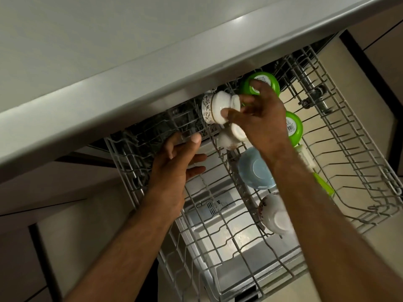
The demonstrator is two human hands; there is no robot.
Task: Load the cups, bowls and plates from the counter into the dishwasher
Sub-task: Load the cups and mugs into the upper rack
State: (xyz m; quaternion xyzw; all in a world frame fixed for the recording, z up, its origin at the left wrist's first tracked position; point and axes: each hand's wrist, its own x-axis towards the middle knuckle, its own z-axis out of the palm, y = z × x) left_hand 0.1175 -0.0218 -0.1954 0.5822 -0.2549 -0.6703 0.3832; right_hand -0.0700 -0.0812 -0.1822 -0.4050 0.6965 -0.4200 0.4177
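right hand (259, 118) clamped on patterned cup (218, 109), lying sideways, base pointing right, over dishwasher rack (359, 162); left hand (176, 162) open, holding nothing.

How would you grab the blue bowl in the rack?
Grip the blue bowl by its raised foot ring, coming from above. It sits upside down in the rack, so the base faces up and the rim sits low among the wires.

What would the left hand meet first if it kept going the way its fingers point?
Probably the rack wires at the back, just under the counter edge. The left hand is open and its thumb already looks close to them, though depth is unclear.
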